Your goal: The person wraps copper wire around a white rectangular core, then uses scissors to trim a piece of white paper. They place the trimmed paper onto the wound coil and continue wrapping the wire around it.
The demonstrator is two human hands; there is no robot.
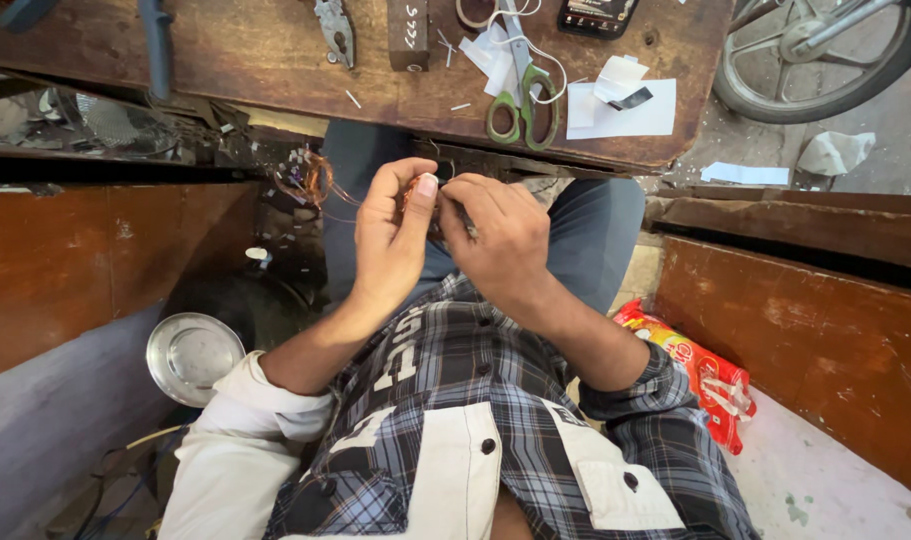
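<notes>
Both hands are meeting over our lap: we are pinching thin copper wire [320, 180] between left hand [390, 240] and right hand [500, 245], near the green-handled scissors [523, 105].

Worn scratched wood bench [275, 50], shiny metal dish [193, 355], glossy plastic packet [700, 375], matt paper scraps [625, 110], copper wire [320, 180].

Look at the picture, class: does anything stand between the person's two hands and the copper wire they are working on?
Nothing visible does. The left hand and right hand pinch the copper wire directly, over the lap.
</notes>
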